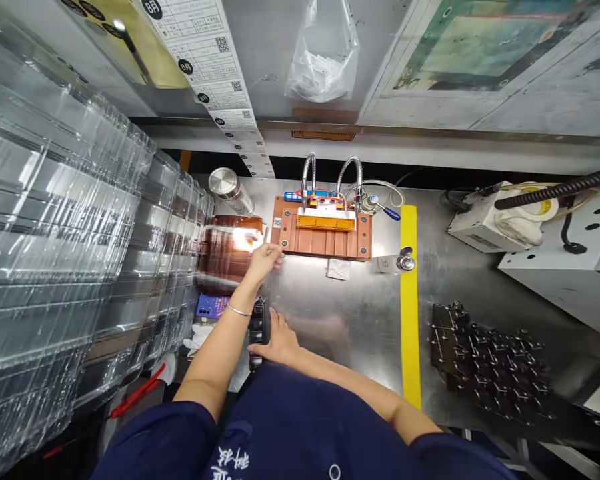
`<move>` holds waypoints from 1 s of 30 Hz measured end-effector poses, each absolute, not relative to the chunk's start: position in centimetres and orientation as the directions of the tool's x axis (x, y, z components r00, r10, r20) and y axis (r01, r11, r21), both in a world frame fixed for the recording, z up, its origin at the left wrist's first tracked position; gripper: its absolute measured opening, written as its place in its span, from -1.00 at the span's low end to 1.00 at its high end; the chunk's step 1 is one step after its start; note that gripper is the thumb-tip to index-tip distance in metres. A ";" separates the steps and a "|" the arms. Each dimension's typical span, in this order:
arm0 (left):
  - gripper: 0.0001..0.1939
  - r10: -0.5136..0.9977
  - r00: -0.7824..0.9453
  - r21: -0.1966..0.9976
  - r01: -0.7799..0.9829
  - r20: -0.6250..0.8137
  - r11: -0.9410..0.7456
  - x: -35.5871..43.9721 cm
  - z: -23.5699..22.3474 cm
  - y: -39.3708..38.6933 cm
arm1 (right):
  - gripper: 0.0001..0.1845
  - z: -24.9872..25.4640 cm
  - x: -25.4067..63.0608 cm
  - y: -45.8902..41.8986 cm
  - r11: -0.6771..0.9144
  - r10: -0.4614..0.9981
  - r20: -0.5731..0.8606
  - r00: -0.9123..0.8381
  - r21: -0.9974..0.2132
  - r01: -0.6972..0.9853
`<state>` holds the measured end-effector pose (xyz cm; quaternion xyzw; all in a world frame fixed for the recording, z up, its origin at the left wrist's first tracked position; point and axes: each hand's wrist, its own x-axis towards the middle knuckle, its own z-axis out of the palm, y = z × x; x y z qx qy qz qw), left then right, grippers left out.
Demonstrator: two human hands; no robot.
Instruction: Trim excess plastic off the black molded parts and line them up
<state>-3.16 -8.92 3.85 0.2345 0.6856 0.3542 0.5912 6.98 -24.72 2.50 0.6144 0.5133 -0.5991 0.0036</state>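
My left hand (266, 261) is at the near left corner of a copper-coloured fixture plate (325, 245), its fingers curled together; whatever they pinch is too small to make out. On that plate lies an orange strip (326, 222) under a white bar, with two bent metal hoses over it. Close to my body, my right hand (281, 341) grips a black ribbed block (260, 327), thumb across its near end. My left forearm passes over the block's left side. A stack of shiny brown film sheets (230, 247) lies left of my left hand.
Tall stacks of clear plastic trays (80, 253) line the left. A steel flask (230, 189), a blue phone (213, 307), a small grey pad (339, 269) and a metal dispenser (397, 263) stand about. Right of the yellow tape (409, 313) are black clamp-like parts (490, 367) and a machine (565, 267).
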 end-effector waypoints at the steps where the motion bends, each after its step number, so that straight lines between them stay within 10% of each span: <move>1: -0.88 0.747 -0.188 0.768 -0.091 -0.638 0.633 -3.3 4.1 -9.3 | 0.17 2.3 6.4 -25.6 -0.403 0.602 -0.746 -0.283 -0.590 0.699; 6: -0.85 0.774 -0.203 0.796 -0.055 -0.600 0.603 -4.6 5.0 -9.9 | -0.22 1.9 8.7 -26.1 -0.288 0.662 -0.685 -0.304 -0.607 0.740; 13: -0.91 0.762 -0.179 0.758 0.107 -0.622 0.643 -4.2 4.6 -11.0 | 0.02 -0.2 9.4 -27.4 -0.380 0.710 -0.683 -0.170 -0.575 0.724; 21: -0.62 0.705 -0.215 0.640 0.303 -0.676 0.706 -5.1 3.0 -21.8 | -0.36 -2.5 10.6 -26.5 -0.484 0.740 -0.659 -0.134 -0.661 0.574; 30: -0.79 0.852 -0.016 0.819 0.267 -0.523 0.508 -1.2 2.5 -21.0 | -0.52 2.8 17.1 -20.4 -0.363 0.850 -0.475 -0.226 -0.841 0.402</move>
